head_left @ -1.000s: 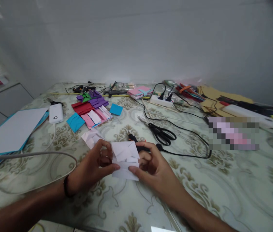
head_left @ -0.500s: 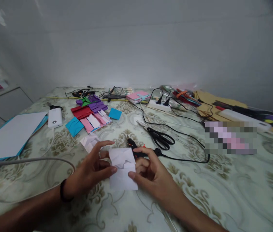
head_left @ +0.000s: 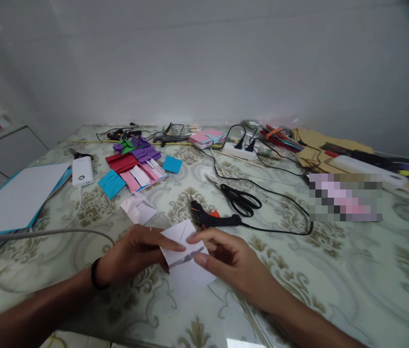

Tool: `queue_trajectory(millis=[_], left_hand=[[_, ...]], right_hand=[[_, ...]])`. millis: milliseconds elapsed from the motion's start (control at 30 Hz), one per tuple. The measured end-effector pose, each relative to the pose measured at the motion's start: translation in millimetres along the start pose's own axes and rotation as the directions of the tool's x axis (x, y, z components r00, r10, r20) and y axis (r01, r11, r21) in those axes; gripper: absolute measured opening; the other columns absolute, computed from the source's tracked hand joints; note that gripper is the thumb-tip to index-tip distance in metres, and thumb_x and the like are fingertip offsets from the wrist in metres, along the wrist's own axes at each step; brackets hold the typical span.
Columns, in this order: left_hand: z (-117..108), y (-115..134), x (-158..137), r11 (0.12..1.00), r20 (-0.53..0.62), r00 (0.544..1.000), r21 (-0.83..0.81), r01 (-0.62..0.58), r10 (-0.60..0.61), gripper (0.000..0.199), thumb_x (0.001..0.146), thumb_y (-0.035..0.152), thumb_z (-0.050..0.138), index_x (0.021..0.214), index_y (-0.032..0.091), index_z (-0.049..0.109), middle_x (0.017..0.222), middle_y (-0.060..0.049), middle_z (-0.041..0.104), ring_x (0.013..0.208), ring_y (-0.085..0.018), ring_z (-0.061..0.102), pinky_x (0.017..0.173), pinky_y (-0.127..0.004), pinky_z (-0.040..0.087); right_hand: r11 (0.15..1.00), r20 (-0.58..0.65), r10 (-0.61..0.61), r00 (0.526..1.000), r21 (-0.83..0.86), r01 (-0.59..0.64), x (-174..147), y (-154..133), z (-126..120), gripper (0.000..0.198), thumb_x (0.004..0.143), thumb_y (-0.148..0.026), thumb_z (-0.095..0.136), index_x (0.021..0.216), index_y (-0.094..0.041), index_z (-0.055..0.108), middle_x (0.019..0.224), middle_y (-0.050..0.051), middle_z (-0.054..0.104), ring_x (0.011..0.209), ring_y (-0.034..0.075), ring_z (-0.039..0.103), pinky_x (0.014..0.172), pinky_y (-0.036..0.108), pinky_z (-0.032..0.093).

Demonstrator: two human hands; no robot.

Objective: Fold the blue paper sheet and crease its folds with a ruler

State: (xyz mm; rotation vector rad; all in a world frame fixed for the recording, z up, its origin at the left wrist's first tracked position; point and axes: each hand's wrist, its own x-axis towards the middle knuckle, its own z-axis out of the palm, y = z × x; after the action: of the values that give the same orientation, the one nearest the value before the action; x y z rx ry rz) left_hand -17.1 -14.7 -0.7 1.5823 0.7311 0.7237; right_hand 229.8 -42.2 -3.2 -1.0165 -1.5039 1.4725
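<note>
A creased piece of white paper [head_left: 182, 234], partly folded over, is held between my two hands low in the middle of the view. My left hand [head_left: 144, 249] grips its left side, the index finger lying across the top and the other fingers underneath. At its right side, my right hand [head_left: 228, 256] pinches the fold with thumb and index finger. Just beyond the paper lies a black glue gun [head_left: 213, 218] with an orange trigger. Another folded white paper [head_left: 139, 208] rests past my left hand.
Black-handled scissors [head_left: 240, 199] lie behind the glue gun, whose cord loops right. Folded colored papers [head_left: 141, 166] spread at centre left. A white power bank [head_left: 82, 171] and a stack of white sheets [head_left: 23, 193] sit left. A power strip [head_left: 239, 151] stands near the wall.
The paper has turned, with its upper part now tilted over a fold. My left index finger has moved onto its top, and my right fingers have shifted to the fold.
</note>
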Motion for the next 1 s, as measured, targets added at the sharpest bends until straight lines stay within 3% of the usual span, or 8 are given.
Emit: queue_trajectory(millis=[133, 300, 467, 600, 767, 1000], left_hand=[[1, 4, -1, 0.997, 0.029, 0.998, -0.040, 0.061, -0.059, 0.034, 0.097, 0.044, 0.069, 0.118, 0.021, 0.080, 0.079, -0.007, 0.078, 0.069, -0.018, 0.075, 0.065, -0.026, 0.061], [-3, 7, 0, 0.967, 0.060, 0.994, -0.234, 0.098, -0.086, 0.032, 0.098, 0.036, 0.070, 0.125, 0.022, 0.076, 0.087, -0.007, 0.077, 0.076, -0.018, 0.074, 0.072, -0.025, 0.061], [-10, -1, -2, 0.958, 0.049, 0.997, -0.276, 0.079, -0.068, 0.030, 0.101, 0.029, 0.066, 0.130, 0.026, 0.071, 0.095, -0.005, 0.073, 0.082, -0.014, 0.069, 0.077, -0.021, 0.058], [-12, 2, -3, 0.950, 0.060, 0.996, -0.304, 0.075, -0.060, 0.040, 0.102, 0.027, 0.063, 0.143, 0.030, 0.060, 0.099, -0.004, 0.073, 0.086, -0.015, 0.070, 0.080, -0.025, 0.059], [-13, 12, 1, 0.949, 0.061, 0.996, -0.306, 0.077, -0.061, 0.029, 0.102, 0.027, 0.065, 0.130, 0.022, 0.070, 0.099, -0.006, 0.075, 0.087, -0.017, 0.074, 0.082, -0.028, 0.061], [-12, 16, 4, 0.950, 0.060, 0.994, -0.293, 0.109, -0.096, 0.027, 0.099, 0.032, 0.069, 0.121, 0.018, 0.076, 0.086, -0.005, 0.077, 0.075, -0.016, 0.076, 0.071, -0.024, 0.063]], right_hand=[[0.999, 0.002, 0.041, 0.999, 0.015, -0.041, 1, 3, -1, 0.035, 0.089, -0.054, 0.075, 0.102, -0.022, 0.074, 0.064, -0.007, 0.031, 0.058, 0.011, 0.031, 0.053, 0.025, 0.025], [0.999, 0.011, 0.051, 0.999, 0.011, -0.051, 2, 5, -4, 0.034, 0.090, -0.051, 0.074, 0.098, -0.019, 0.074, 0.063, -0.007, 0.037, 0.057, 0.010, 0.032, 0.052, 0.025, 0.023], [0.998, 0.055, 0.042, 0.998, 0.037, -0.044, 3, 6, -6, 0.028, 0.090, -0.048, 0.076, 0.093, -0.020, 0.072, 0.064, -0.006, 0.041, 0.060, 0.011, 0.035, 0.054, 0.025, 0.025], [0.989, 0.069, 0.050, 0.996, 0.134, -0.059, 3, 7, -7, 0.027, 0.090, -0.045, 0.078, 0.102, -0.022, 0.069, 0.071, -0.005, 0.048, 0.065, 0.011, 0.042, 0.059, 0.024, 0.030], [0.954, 0.136, 0.062, 0.989, 0.284, -0.099, 5, 8, -7, 0.031, 0.092, -0.040, 0.077, 0.114, -0.023, 0.063, 0.077, -0.005, 0.058, 0.070, 0.010, 0.051, 0.065, 0.022, 0.037], [0.958, 0.155, 0.080, 0.985, 0.260, -0.118, 4, 8, -6, 0.033, 0.093, -0.043, 0.077, 0.115, -0.022, 0.062, 0.075, -0.006, 0.056, 0.068, 0.009, 0.049, 0.064, 0.021, 0.035]])
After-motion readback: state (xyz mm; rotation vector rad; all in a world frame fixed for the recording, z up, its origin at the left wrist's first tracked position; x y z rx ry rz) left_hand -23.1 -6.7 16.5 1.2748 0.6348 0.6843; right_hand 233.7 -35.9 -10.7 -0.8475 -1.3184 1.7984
